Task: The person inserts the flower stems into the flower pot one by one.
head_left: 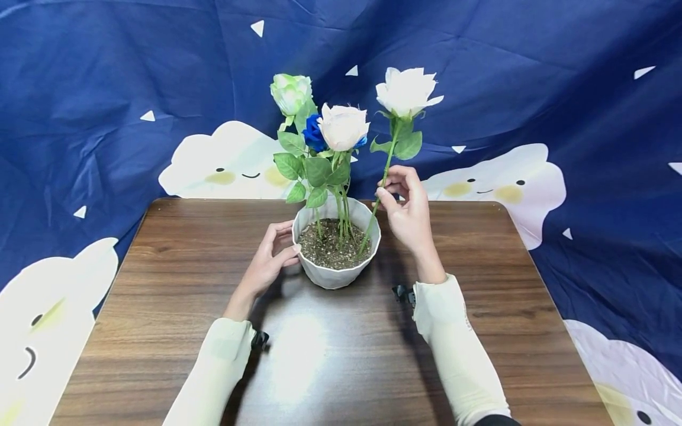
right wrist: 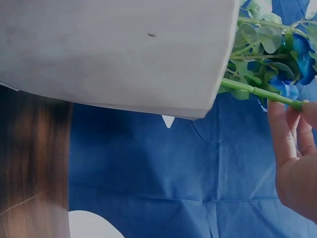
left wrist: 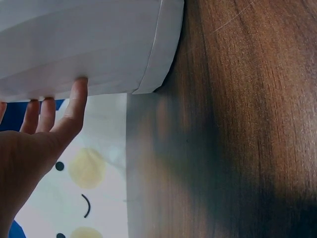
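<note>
A white faceted flowerpot (head_left: 337,277) filled with soil (head_left: 333,251) stands on the table. My left hand (head_left: 269,254) rests against its left side, thumb and fingertips touching the outer wall; the left wrist view shows these fingers (left wrist: 78,101) fairly straight. My right hand (head_left: 409,213) pinches the green stem of a white rose (head_left: 407,92) between thumb and fingers. That stem slants down inside the pot's right side, its lower end at the soil. In the right wrist view the pinched stem (right wrist: 257,91) passes beyond the pot's rim.
Standing in the soil are a pale pinkish-white rose (head_left: 343,127), a blue rose (head_left: 314,133) and a green-white flower (head_left: 291,94), with leafy stems. The brown wooden table (head_left: 469,331) ends just behind the pot. A dark blue cloth (head_left: 479,71) with clouds hangs behind.
</note>
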Demonstrator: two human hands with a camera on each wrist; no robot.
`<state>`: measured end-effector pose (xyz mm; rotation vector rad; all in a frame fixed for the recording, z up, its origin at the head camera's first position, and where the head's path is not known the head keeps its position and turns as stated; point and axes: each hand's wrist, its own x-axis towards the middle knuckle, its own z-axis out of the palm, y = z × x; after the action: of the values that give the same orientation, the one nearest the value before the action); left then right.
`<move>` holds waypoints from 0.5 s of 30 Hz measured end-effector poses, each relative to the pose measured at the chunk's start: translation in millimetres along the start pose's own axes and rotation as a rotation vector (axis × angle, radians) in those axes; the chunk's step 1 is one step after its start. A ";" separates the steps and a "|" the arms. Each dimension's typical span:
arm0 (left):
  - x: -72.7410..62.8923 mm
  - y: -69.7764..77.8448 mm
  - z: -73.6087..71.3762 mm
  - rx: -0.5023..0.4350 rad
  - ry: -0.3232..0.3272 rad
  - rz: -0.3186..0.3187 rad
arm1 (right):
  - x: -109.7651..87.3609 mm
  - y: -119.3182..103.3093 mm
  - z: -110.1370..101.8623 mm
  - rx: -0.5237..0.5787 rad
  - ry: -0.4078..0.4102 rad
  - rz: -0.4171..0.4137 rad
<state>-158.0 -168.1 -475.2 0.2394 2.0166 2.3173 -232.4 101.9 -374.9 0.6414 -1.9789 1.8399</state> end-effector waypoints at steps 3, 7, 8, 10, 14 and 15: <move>-0.2 -0.2 -0.1 -0.002 -0.001 0.001 | -1.0 3.6 1.9 -0.007 -0.023 0.008; 0.0 -0.3 0.4 -0.001 0.001 0.001 | -1.0 6.8 5.0 0.000 -0.041 -0.005; 0.0 -0.4 0.6 -0.001 0.003 0.002 | -1.0 7.4 5.6 0.003 -0.045 -0.009; 0.2 -0.3 1.1 -0.003 0.005 0.002 | -1.2 8.4 6.6 0.012 -0.052 -0.009; 0.2 -0.4 0.6 -0.006 0.004 0.000 | -2.4 8.8 6.5 0.037 -0.061 -0.005; 0.1 -0.5 0.0 -0.005 0.005 -0.001 | -2.4 8.8 6.3 0.048 -0.063 -0.003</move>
<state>-158.1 -168.0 -475.7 0.2329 2.0123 2.3243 -235.1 96.2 -384.1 0.7246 -1.9774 1.8929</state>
